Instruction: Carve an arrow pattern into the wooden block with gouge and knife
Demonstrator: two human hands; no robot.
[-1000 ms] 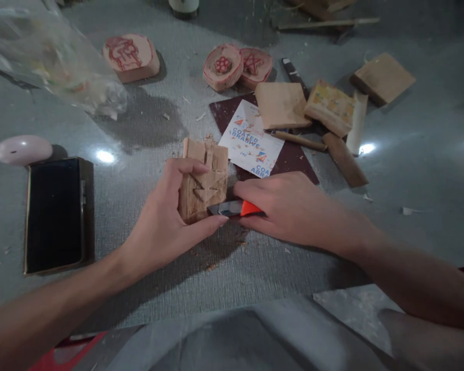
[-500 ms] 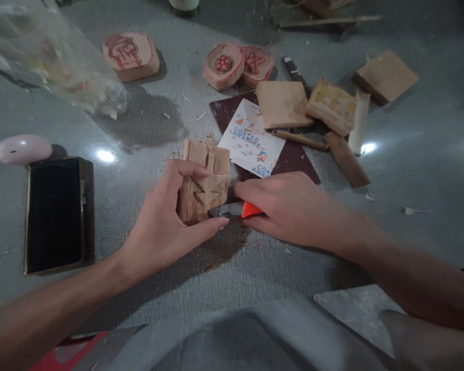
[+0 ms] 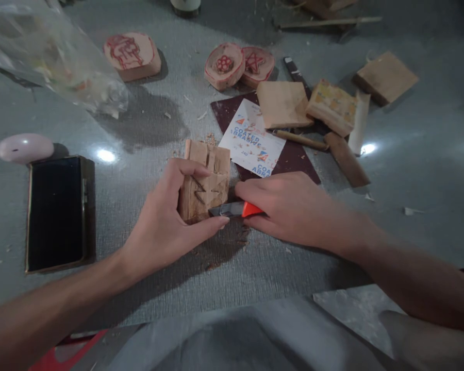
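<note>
A small wooden block (image 3: 206, 198) with grooves carved into its top lies on the grey table, gripped at its left side by my left hand (image 3: 166, 206). The thumb of that hand runs along the block's near edge, close to the blade. My right hand (image 3: 294, 211) is closed round a utility knife (image 3: 251, 208) with an orange-red body. Its dark blade points left and its tip meets the block's lower right part. Most of the knife's handle is hidden in my palm.
Sandpaper sheets (image 3: 251, 139), plain wood blocks (image 3: 284, 103) and a thin stick (image 3: 301, 139) lie beyond my hands. Round pieces with red drawings (image 3: 224, 64) sit farther back. To the left are a black phone (image 3: 56, 214), a pink oval case (image 3: 25, 148) and a plastic bag (image 3: 73, 67).
Both hands, the block and the knife keep almost the same pose. The whole view has shifted very slightly.
</note>
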